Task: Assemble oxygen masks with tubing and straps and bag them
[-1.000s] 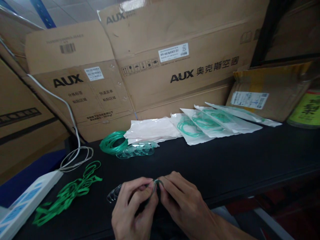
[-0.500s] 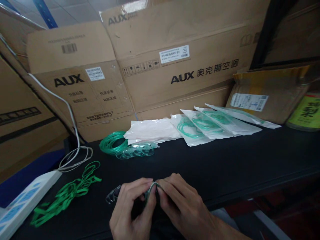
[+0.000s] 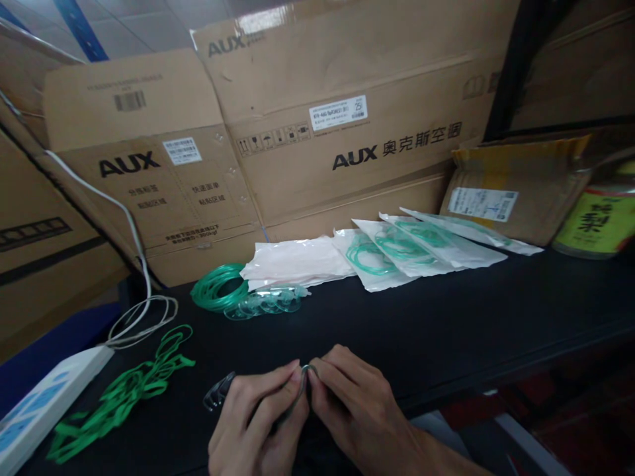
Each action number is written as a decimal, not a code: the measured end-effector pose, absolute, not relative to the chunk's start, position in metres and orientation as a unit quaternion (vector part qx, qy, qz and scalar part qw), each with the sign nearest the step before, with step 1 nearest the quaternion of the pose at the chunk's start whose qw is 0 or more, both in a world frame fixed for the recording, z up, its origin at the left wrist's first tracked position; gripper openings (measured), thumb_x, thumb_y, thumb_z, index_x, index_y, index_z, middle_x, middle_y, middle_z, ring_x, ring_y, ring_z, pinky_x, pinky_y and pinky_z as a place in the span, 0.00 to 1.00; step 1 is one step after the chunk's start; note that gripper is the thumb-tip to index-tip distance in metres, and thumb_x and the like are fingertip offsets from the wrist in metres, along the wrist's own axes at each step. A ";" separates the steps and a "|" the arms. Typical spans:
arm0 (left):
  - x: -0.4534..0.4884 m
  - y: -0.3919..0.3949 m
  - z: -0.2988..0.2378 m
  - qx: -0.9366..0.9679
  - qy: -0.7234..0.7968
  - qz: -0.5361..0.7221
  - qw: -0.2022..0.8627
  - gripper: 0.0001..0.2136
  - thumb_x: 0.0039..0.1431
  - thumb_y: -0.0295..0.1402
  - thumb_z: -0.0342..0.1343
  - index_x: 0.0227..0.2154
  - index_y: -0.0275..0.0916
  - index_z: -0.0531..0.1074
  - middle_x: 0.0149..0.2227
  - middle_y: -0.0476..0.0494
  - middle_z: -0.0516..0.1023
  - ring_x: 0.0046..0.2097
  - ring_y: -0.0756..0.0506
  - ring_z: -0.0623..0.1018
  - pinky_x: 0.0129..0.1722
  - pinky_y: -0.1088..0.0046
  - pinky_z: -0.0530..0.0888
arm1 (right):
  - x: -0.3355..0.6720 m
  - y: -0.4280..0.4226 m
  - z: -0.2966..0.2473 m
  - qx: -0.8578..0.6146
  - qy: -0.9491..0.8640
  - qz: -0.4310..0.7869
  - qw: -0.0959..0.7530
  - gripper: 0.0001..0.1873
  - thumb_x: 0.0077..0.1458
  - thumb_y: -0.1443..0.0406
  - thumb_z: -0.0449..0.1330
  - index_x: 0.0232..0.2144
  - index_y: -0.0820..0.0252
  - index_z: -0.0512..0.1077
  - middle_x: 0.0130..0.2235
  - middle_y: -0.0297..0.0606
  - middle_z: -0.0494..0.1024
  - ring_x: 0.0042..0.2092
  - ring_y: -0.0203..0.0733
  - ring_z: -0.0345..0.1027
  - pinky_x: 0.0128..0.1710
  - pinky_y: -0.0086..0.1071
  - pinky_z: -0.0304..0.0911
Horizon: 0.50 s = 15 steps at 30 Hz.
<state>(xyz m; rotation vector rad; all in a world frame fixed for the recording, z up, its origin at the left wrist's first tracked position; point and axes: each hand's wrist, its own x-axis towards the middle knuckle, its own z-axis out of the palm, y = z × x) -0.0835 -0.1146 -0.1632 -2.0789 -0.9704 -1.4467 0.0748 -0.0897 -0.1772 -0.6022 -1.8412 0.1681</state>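
The person's left hand [image 3: 255,416] and right hand [image 3: 360,400] are close together, both pinching a thin, grey-green strip [image 3: 305,367] arched into a little hump between them; its crest catches a pale gleam, the rest mostly lost inside the grip; it's at the near side of the flat, black surface [image 3: 397,330]; clear, curved plastic pieces [image 3: 218,391] sit just beside the left hand, bright-green flat straps [image 3: 116,402] farther left

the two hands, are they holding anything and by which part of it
The left hand and right hand pinch a thin strip, one on either side of its bend; the hands hide much of the rest.
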 end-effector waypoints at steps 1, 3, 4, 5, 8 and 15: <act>-0.084 -0.115 -0.164 -0.750 -0.350 -0.523 0.201 0.11 0.53 0.19 0.67 0.38 0.39 0.79 0.36 0.45 0.84 0.35 0.46 0.82 0.32 0.73 0.80 | 0.074 -0.090 -0.178 -0.254 -0.780 0.072 0.567 0.13 0.68 0.72 0.50 0.33 0.59 0.70 0.27 0.34 0.72 0.28 0.37 0.67 0.29 0.28 0.65; -0.084 -0.114 -0.167 -0.740 -0.361 -0.543 0.167 0.11 0.53 0.17 0.66 0.37 0.38 0.78 0.37 0.45 0.83 0.36 0.46 0.82 0.34 0.72 0.80 | 0.074 -0.090 -0.178 -0.250 -0.779 0.066 0.571 0.10 0.68 0.72 0.50 0.37 0.60 0.71 0.30 0.36 0.75 0.30 0.38 0.68 0.31 0.29 0.68; -0.085 -0.114 -0.168 -0.730 -0.367 -0.556 0.149 0.11 0.54 0.17 0.65 0.37 0.38 0.78 0.37 0.45 0.83 0.37 0.46 0.82 0.34 0.72 0.80 | 0.074 -0.090 -0.178 -0.248 -0.782 0.063 0.569 0.10 0.68 0.73 0.50 0.40 0.61 0.71 0.32 0.38 0.76 0.31 0.38 0.70 0.33 0.30 0.69; -0.084 -0.114 -0.170 -0.721 -0.372 -0.569 0.134 0.11 0.54 0.17 0.64 0.37 0.38 0.77 0.37 0.45 0.83 0.37 0.46 0.82 0.34 0.72 0.80 | 0.074 -0.091 -0.177 -0.245 -0.785 0.064 0.565 0.10 0.68 0.72 0.51 0.44 0.61 0.71 0.34 0.39 0.77 0.33 0.39 0.71 0.34 0.30 0.71; -0.082 -0.114 -0.171 -0.692 -0.383 -0.600 0.117 0.10 0.56 0.18 0.63 0.37 0.39 0.77 0.36 0.46 0.83 0.36 0.46 0.82 0.33 0.71 0.80 | 0.078 -0.092 -0.171 -0.238 -0.790 0.095 0.557 0.12 0.67 0.68 0.55 0.52 0.61 0.70 0.41 0.43 0.78 0.40 0.41 0.74 0.39 0.31 0.74; -0.075 -0.113 -0.166 -0.657 -0.377 -0.639 0.137 0.10 0.56 0.19 0.64 0.37 0.39 0.77 0.34 0.48 0.82 0.34 0.47 0.82 0.33 0.70 0.79 | 0.087 -0.092 -0.160 -0.223 -0.789 0.244 0.518 0.27 0.61 0.62 0.65 0.60 0.62 0.67 0.56 0.48 0.76 0.57 0.43 0.73 0.58 0.31 0.69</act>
